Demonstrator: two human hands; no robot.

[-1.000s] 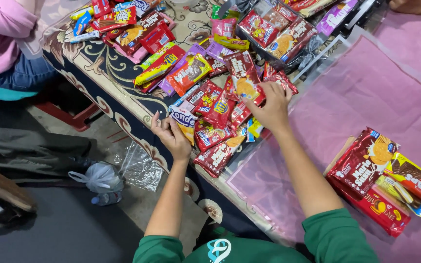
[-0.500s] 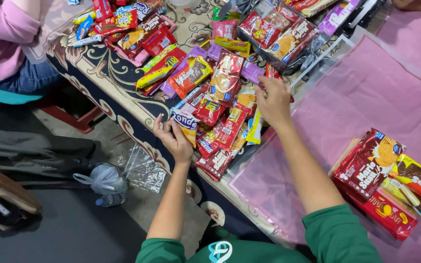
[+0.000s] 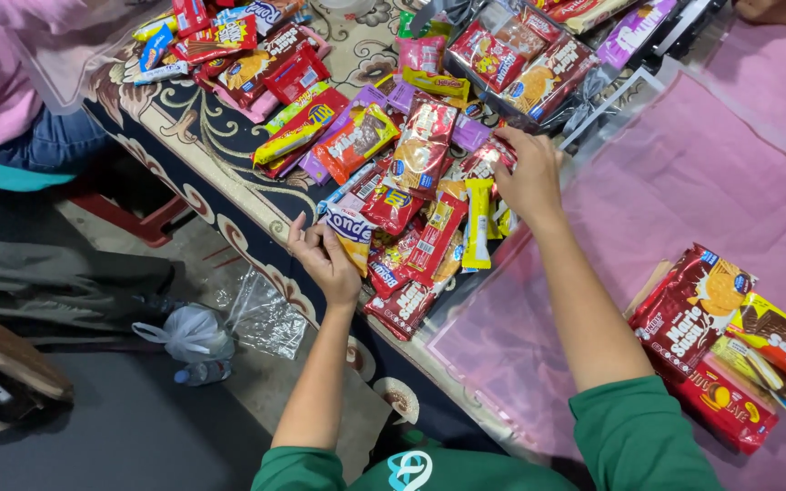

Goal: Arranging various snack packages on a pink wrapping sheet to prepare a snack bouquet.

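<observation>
Left hand (image 3: 325, 259) at the near table edge, fingers curled around the white-and-blue packet (image 3: 349, 235), gripping its corner. Right hand (image 3: 529, 177) flat on the far side of the snack pile (image 3: 416, 214), fingers spread and pressing down, clenched on nothing. Compared with a moment ago: pile pulled tighter and drawn toward the table edge (image 3: 229, 195), packets now stacked in a narrower heap, yellow stick packet (image 3: 478, 223) standing out on top. Gathering well along, heap squeezed between both hands. Pink plastic sheet (image 3: 684, 182) just beside it, clear bag (image 3: 266, 314) down on the floor.
</observation>
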